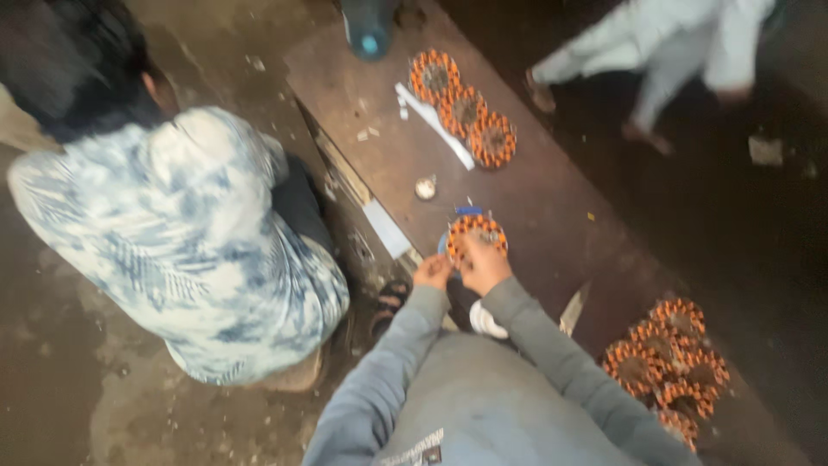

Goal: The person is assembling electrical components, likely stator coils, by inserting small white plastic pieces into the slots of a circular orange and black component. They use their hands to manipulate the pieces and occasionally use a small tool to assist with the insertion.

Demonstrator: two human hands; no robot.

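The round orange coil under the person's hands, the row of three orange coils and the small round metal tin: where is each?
Round orange coil [477, 231], head view: its top rim.
Row of three orange coils [464, 110], head view: middle coil.
Small round metal tin [425, 188], head view: its centre.

A grey-blue long-sleeved sweatshirt is worn, its soft, creased sleeves reaching down to the wrists, where plain cuffs are seen. The left hand [433, 271] and the right hand [483, 266] are left bare, with no gloves worn. A small dark printed patch is seen low on the sweatshirt's front.
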